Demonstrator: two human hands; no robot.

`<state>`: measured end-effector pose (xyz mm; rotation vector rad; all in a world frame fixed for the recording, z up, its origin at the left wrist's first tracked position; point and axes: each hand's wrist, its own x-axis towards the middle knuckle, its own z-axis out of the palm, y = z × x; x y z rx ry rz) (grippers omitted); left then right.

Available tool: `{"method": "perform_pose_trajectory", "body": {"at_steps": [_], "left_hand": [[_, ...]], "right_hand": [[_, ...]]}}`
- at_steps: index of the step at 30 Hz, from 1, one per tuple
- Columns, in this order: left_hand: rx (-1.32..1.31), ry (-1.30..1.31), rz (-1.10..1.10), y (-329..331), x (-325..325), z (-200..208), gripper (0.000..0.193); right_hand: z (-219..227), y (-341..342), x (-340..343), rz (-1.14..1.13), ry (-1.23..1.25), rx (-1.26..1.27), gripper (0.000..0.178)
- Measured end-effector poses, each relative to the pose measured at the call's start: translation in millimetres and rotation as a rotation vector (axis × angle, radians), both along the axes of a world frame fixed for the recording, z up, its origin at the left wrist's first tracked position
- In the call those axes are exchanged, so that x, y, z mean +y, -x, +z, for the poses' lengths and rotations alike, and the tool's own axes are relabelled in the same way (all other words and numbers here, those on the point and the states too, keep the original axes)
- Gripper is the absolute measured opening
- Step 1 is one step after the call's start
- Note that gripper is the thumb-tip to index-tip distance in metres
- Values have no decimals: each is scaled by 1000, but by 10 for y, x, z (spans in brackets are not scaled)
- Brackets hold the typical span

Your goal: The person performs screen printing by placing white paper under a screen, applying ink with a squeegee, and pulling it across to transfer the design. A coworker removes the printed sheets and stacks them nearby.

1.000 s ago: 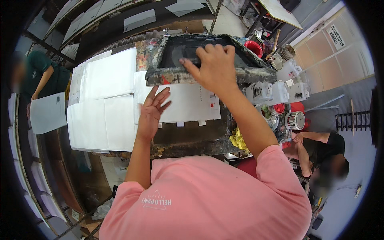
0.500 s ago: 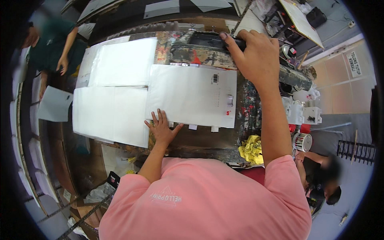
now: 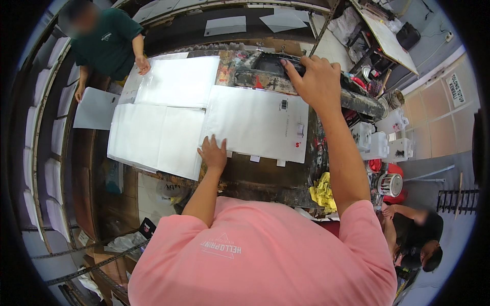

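A white sheet-like bag (image 3: 255,120) with a small barcode and a red mark lies flat on the worktable (image 3: 245,176), over small tabs along its near edge. My left hand (image 3: 213,154) rests on its near left corner, fingers out and slightly apart. Beyond the bag is a dark, ink-stained frame (image 3: 278,64), raised at the table's far side. My right hand (image 3: 321,84) is curled round its upper right part, with a dark-stained thumb; the grip is partly hidden by the back of the hand.
White stacks (image 3: 158,132) cover the table's left part. A crumpled yellow cloth (image 3: 322,191) lies by my right forearm. White jugs (image 3: 377,146) and a tin (image 3: 390,184) stand to the right. One co-worker (image 3: 107,43) holds a sheet (image 3: 96,108) at far left; another person (image 3: 416,227) sits right.
The view has shifted, so the table sits further right. My left hand's fingers have drawn closer together on the bag's corner. The co-worker at left has come further into view with the sheet.
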<state>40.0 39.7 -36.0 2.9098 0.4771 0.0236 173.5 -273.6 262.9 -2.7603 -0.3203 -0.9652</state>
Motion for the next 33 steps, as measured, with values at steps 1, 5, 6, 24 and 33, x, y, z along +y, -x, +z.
{"method": "perform_pose_trajectory", "body": {"at_steps": [1, 5, 6, 24, 33], "left_hand": [[-5, 22, 32, -37, 165, -69, 67], [31, 25, 61, -152, 430, -119, 34], [39, 67, 50, -181, 451, -125, 30], [-517, -31, 58, -951, 1397, 585, 69], [11, 127, -877, -112, -1079, -135, 65]], "right_hand": [[-2, 19, 0, -4, -2, 20, 61], [19, 64, 11, -19, -8, 90, 61], [23, 57, 12, -11, -5, 75, 61], [164, -218, -53, 12, -19, 55, 58], [193, -381, -127, 33, -77, -22, 61]]}}
